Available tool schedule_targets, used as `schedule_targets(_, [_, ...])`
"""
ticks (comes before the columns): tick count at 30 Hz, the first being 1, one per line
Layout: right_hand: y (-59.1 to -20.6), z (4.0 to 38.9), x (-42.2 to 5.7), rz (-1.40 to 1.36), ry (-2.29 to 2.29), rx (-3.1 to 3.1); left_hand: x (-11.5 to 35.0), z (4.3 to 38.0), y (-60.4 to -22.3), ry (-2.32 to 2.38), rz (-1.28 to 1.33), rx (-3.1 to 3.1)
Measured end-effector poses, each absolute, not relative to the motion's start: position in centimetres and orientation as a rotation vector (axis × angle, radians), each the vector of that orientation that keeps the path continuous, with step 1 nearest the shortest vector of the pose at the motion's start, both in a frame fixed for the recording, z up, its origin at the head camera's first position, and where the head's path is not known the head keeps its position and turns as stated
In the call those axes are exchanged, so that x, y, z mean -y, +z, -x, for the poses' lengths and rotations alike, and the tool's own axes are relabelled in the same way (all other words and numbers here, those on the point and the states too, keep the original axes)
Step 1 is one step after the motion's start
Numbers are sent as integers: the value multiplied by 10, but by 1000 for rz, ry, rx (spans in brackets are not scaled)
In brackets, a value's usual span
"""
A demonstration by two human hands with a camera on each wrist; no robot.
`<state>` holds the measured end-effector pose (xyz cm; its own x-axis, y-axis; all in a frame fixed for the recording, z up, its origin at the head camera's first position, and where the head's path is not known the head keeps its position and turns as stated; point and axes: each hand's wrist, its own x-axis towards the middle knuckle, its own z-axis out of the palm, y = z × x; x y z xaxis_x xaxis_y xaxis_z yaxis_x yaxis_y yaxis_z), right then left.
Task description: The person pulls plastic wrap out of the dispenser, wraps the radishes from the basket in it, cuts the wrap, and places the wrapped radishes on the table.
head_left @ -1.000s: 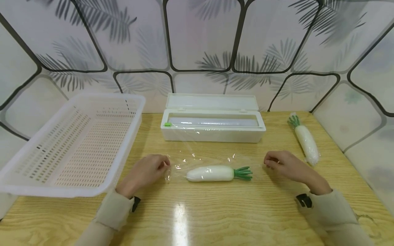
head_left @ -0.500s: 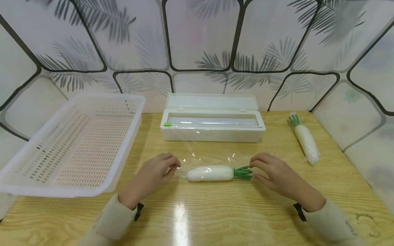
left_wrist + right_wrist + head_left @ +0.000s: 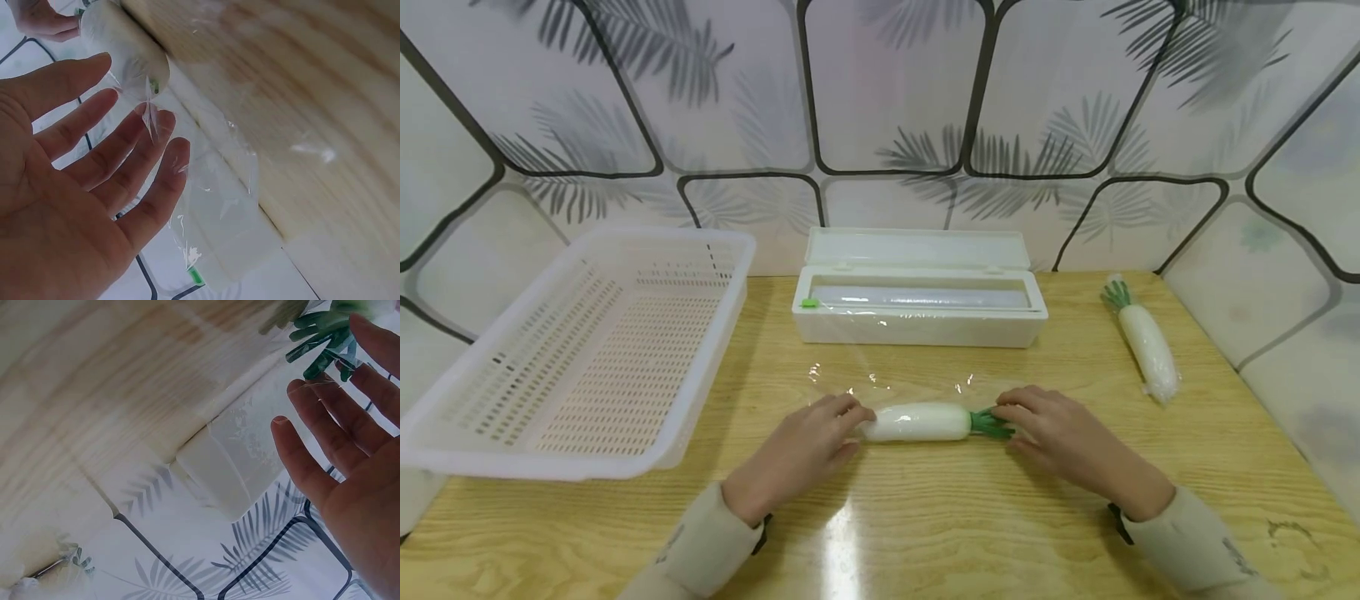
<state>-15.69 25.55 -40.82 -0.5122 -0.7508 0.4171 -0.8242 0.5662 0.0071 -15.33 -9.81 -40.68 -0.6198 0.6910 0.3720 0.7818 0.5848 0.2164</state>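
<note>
A white toy radish (image 3: 917, 422) with green leaves (image 3: 988, 423) lies on a sheet of clear cling film (image 3: 887, 385) on the wooden table. My left hand (image 3: 823, 433) touches its white end with straight fingers. In the left wrist view, film (image 3: 219, 206) clings to those fingers (image 3: 147, 134) beside the radish (image 3: 125, 53). My right hand (image 3: 1048, 429) touches the leafy end. Its fingers (image 3: 325, 419) are straight in the right wrist view, next to the leaves (image 3: 319, 337).
An open white cling-film dispenser box (image 3: 917, 304) stands behind the radish, its film running down to the sheet. A white slotted basket (image 3: 587, 350) sits at the left. A second radish (image 3: 1146, 346), wrapped in film, lies at the right.
Both hands have moved inward from the side edges of the film sheet to the two ends of the radish. The film's side parts have come in with them.
</note>
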Motion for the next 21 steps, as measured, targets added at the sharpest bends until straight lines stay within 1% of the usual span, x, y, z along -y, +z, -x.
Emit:
schedule_targets(8, [-410,158,-254,-1296,229,2402,94,158,-409,-492,1211,2572])
schedule_targets(21, [-409,161,-247,-1226,119,2483,89,173,-408,-511,1248,2611])
